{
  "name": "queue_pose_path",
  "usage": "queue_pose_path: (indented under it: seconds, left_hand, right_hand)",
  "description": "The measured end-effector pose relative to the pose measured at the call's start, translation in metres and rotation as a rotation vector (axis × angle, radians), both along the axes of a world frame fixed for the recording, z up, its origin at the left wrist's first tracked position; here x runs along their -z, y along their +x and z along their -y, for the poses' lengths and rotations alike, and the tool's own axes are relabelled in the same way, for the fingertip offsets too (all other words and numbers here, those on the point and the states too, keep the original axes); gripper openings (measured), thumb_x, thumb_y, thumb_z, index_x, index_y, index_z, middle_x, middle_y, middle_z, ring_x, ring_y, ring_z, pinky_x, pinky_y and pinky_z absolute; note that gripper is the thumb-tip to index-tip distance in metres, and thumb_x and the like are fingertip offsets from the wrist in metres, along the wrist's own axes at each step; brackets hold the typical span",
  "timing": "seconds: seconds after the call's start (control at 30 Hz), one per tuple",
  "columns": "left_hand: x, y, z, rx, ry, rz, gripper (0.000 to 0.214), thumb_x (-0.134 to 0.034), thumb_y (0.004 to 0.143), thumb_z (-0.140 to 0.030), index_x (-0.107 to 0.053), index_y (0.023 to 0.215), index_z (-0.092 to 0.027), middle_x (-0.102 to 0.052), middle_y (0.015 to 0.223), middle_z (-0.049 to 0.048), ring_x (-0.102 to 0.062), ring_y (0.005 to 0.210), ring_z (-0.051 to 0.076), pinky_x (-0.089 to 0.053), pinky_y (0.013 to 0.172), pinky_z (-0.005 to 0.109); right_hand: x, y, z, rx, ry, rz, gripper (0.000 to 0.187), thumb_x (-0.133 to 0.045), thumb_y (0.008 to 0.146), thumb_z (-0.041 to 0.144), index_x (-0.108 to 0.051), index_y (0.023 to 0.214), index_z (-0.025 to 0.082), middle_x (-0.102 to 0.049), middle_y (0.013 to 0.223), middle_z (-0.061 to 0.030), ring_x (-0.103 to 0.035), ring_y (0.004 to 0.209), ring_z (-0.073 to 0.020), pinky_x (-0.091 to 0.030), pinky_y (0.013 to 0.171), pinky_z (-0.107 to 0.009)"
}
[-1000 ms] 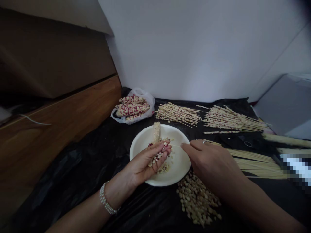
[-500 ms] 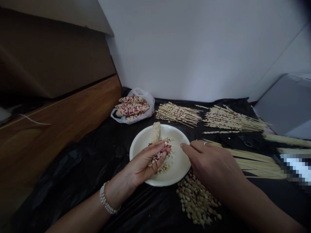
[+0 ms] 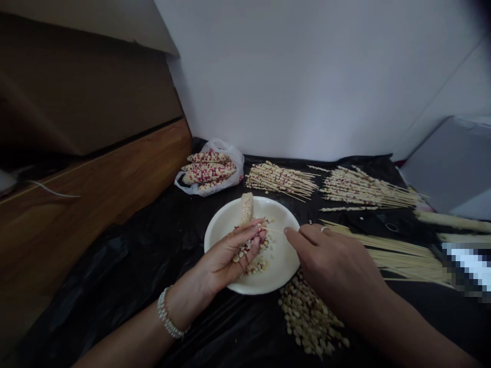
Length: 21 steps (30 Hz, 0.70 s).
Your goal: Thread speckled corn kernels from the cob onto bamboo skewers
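Over a white bowl (image 3: 282, 271), my left hand (image 3: 232, 258) has its fingertips pinched on a corn kernel at the tip of a thin wooden skewer (image 3: 273, 230). More kernels appear to lie against its curled fingers. My right hand (image 3: 332, 258) grips the other end of the skewer above the bowl's right rim, its fingers closed. Inside the bowl are loose corn kernels (image 3: 259, 266), cream and dark red. A mostly stripped corn cob (image 3: 247, 207) leans on the bowl's far wall.
Speckled corn ears (image 3: 209, 171) fill a plastic bag (image 3: 236, 153) behind the bowl. Kernel-threaded skewers (image 3: 282, 179) lie in two piles. Bare skewers (image 3: 406, 255) lie at right. Near the bowl's front right is a heap of kernels (image 3: 312, 317). Black plastic sheeting (image 3: 126, 286) covers the surface.
My left fingertips have shifted slightly around the skewer's tip, and the kernel there is now more covered. My right hand keeps nearly the same place.
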State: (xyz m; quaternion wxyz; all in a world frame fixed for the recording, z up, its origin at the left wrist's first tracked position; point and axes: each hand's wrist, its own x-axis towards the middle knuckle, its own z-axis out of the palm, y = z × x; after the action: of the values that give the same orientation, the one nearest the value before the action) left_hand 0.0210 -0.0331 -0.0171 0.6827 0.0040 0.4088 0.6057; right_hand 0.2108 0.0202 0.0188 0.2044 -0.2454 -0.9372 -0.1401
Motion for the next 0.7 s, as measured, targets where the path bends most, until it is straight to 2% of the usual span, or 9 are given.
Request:
queue_pose_path:
  seconds: [0.7]
  left_hand:
    - [0.0006,0.0009,-0.0012,-0.008,-0.014,0.022,0.023,-0.068,0.073,0.001,-0.068,0.093,-0.011,-0.072,0.090,0.0058,-0.069,0.079,0.011,-0.056,0.069,0.015]
  right_hand:
    - [0.0009,-0.0024,0.0022,-0.037,0.018,-0.016,0.020,-0.051,0.074,0.004,-0.061,0.084,0.017,-0.055,0.067,-0.0013,-0.048,0.058,-0.0165,-0.030,0.053,-0.030]
